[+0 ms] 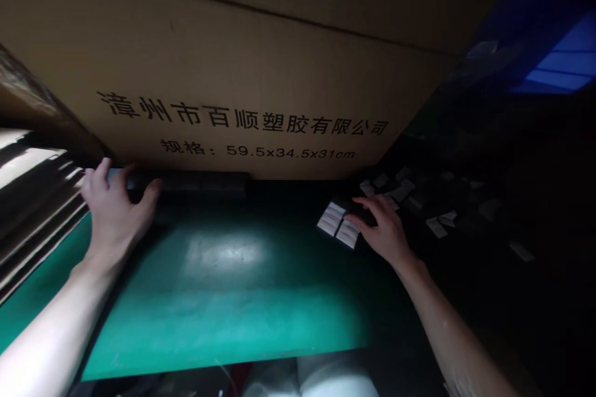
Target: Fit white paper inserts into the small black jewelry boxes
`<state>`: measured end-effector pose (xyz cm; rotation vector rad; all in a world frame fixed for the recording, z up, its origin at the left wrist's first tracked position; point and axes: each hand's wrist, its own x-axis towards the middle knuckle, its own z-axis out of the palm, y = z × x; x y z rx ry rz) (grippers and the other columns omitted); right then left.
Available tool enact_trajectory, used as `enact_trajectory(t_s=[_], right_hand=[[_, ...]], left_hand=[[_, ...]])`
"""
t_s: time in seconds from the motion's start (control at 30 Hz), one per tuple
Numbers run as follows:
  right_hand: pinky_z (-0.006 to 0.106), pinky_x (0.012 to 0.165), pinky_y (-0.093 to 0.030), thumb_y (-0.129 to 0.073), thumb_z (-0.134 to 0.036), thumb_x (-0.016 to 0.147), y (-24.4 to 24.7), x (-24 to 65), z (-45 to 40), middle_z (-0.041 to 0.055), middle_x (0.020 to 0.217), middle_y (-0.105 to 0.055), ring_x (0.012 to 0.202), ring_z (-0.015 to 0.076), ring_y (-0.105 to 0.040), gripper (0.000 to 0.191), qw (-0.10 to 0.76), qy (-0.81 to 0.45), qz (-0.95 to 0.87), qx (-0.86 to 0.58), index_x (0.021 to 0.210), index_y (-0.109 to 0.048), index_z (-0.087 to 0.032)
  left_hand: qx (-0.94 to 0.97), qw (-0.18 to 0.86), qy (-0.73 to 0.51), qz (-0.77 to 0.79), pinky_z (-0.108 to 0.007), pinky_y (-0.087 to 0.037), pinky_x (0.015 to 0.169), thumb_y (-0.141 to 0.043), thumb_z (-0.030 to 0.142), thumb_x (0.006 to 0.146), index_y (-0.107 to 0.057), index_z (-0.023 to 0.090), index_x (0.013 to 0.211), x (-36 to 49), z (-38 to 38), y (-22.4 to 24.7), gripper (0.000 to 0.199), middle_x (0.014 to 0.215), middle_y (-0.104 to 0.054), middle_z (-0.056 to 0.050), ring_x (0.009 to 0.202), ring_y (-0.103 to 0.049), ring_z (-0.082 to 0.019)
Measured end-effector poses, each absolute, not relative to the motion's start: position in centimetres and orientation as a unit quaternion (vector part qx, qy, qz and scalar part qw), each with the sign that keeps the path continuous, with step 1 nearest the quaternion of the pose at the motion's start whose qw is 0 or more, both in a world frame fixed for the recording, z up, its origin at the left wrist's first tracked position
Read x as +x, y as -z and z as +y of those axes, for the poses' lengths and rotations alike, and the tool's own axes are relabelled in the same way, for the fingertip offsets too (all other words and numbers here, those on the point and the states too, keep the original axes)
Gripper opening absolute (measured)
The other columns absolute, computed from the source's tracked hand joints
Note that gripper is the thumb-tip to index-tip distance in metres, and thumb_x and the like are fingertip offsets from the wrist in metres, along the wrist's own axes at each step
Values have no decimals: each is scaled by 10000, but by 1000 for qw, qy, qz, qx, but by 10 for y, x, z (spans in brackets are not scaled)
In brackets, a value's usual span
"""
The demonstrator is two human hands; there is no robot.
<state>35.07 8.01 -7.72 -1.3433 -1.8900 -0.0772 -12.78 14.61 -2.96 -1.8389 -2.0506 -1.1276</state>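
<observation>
Fingers of our left hand [114, 211] are spread apart at a dark bar [205, 183], just before the carton [242, 74]. Rightward, at the far side of the green mat [223, 310], white-labelled pieces [331, 218] sit against our right hand [384, 229]; whether its fingers clamp, we cannot tell. With uneven pinch, these may slip and mix with the scattered bits [437, 226], poorly lit
</observation>
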Motion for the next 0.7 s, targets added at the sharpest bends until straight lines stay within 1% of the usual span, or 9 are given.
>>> enact_trajectory(t_s=[0.07,0.13,0.27,0.37,0.47,0.57,0.63,0.7], right_hand=[[443,920,-573,-654,-527,930,72,349,80,110,1120,-645,1063,274,-653,422,383,-8,-749,-540,1234,-650,-235],[461,958,-566,-665,-580,901,66,346,78,119,1220,-623,1149,296,-631,521,346,-66,-745,-567,1295,-627,-241],[493,1005,-551,-564,-628,941,49,338,73,120,1406,-560,1288,328,-571,638,242,-152,-726,-626,1483,-490,-300],[507,1027,-538,-477,-624,979,35,329,71,109,1471,-538,1345,342,-534,644,181,-162,-730,-638,1546,-412,-325],[530,1043,-513,-365,-658,1001,22,319,71,101,1520,-513,1376,366,-512,658,125,-186,-711,-667,1581,-351,-347],[556,1034,-495,-228,-652,1025,12,311,74,105,1539,-505,1359,380,-537,646,80,-231,-679,-692,1605,-278,-375],[529,1029,-496,-191,-628,1035,7,309,78,101,1521,-530,1331,361,-570,625,75,-256,-670,-693,1598,-296,-377],[494,1034,-495,-203,-639,1032,2,310,83,105,1507,-549,1333,346,-575,637,79,-267,-671,-687,1582,-345,-352]], left_hand=[[-615,91,384,-682,-563,-165,1261,-460,662,888,-594,33,1375,-131,148,32,807,1619,-331,-248,1533,-226,-439],[-612,98,392,-680,-556,-174,1257,-464,685,858,-618,20,1351,-133,150,35,842,1605,-351,-267,1525,-244,-445],[-608,99,392,-683,-559,-194,1247,-475,684,841,-636,26,1338,-135,153,38,840,1591,-375,-273,1519,-268,-436],[-606,98,393,-685,-558,-197,1246,-480,678,840,-639,33,1341,-134,152,37,832,1591,-376,-272,1520,-272,-428],[-606,92,391,-687,-555,-191,1250,-479,680,836,-633,2,1344,-131,150,34,861,1578,-376,-301,1517,-273,-437],[-607,86,390,-687,-556,-190,1251,-480,692,831,-631,-17,1339,-130,149,33,885,1572,-372,-321,1516,-267,-448],[-607,90,391,-686,-559,-185,1252,-473,700,833,-637,-12,1331,-130,149,34,885,1573,-371,-320,1518,-263,-450],[-609,96,392,-683,-559,-188,1251,-466,706,829,-648,-17,1313,-131,150,35,889,1564,-382,-324,1513,-273,-453]])
